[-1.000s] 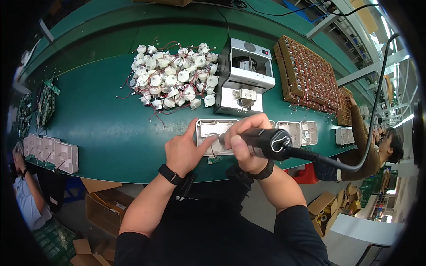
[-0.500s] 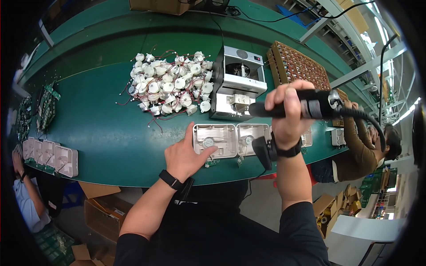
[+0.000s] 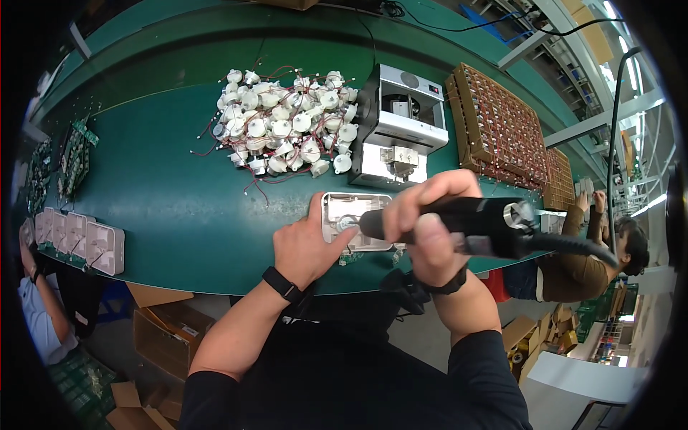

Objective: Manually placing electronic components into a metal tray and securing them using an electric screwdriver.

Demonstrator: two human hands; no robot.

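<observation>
My right hand (image 3: 435,233) grips a black electric screwdriver (image 3: 487,218), which lies almost level with its cord trailing right. Its front end is over a white plastic housing (image 3: 368,196), close to a round disc-shaped part (image 3: 347,221) inside; whether the bit touches is hidden. Holding the housing by its left end is my left hand (image 3: 301,247), fingers along the outer wall and thumb reaching in beside the disc. A small green circuit board (image 3: 349,256) sticks out at the housing's near side. The right hand and tool cover what lies just to the right.
Beyond the housing are a heap of white motors with red wires (image 3: 287,125) and a silver-and-black bench machine (image 3: 401,122). A brown compartment tray (image 3: 498,125) stands farther right. More white housings (image 3: 105,247) sit at left. People work at both sides.
My right hand has brought the screwdriver left and down, from beside the bench machine to over the housing. My left hand keeps its hold. The whole view has shifted slightly.
</observation>
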